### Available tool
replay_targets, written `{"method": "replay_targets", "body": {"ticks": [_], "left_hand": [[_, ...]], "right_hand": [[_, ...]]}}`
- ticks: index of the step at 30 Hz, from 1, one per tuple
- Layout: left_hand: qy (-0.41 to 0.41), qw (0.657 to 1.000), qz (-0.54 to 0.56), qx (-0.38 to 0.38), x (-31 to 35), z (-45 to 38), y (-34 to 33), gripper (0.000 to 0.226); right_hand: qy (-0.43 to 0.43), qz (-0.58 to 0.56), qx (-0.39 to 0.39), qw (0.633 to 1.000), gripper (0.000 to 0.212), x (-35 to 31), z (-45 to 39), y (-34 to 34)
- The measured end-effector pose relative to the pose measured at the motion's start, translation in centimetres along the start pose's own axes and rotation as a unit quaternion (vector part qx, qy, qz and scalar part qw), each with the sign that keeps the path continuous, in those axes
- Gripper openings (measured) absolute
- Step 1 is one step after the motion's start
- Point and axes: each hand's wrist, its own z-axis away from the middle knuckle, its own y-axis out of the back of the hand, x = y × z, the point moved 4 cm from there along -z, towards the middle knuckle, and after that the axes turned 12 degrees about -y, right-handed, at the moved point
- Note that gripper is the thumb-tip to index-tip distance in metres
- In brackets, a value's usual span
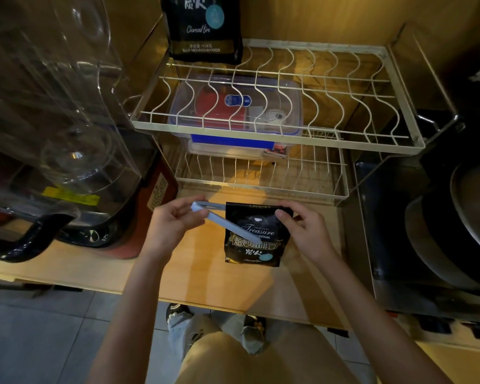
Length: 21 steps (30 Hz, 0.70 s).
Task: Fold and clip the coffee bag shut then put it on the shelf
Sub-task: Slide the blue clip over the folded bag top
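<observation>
A small black coffee bag [257, 245] with gold and white lettering stands on the wooden counter [205, 273], its top edge folded down. My right hand [302, 231] pinches the bag's upper right corner. My left hand [172, 225] holds the hinge end of a long pale blue sealing clip [225, 221]. The clip is spread open: one arm lies along the bag's folded top, the other slants down across the bag's front. Behind the bag stands a white two-tier wire shelf [261, 134].
A second, larger black coffee bag [205, 26] stands at the back left of the upper tier. A clear lidded box [233, 106] sits beneath it on the lower tier. A glass-jug appliance [53, 134] fills the left. Dark pans [455, 231] sit at the right.
</observation>
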Motion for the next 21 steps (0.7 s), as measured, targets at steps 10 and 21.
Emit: {"method": "replay_targets", "body": {"ticks": [10, 21], "left_hand": [[-0.029, 0.998, 0.053, 0.024, 0.0, -0.5, 1.2, 0.026], [-0.048, 0.990, 0.126, 0.035, -0.9, 0.0, 0.8, 0.029]], "right_hand": [[-0.001, -0.004, -0.005, 1.000, 0.020, -0.1, 0.0, 0.1], [-0.024, -0.050, -0.058, 0.997, 0.014, -0.8, 0.0, 0.0]]}}
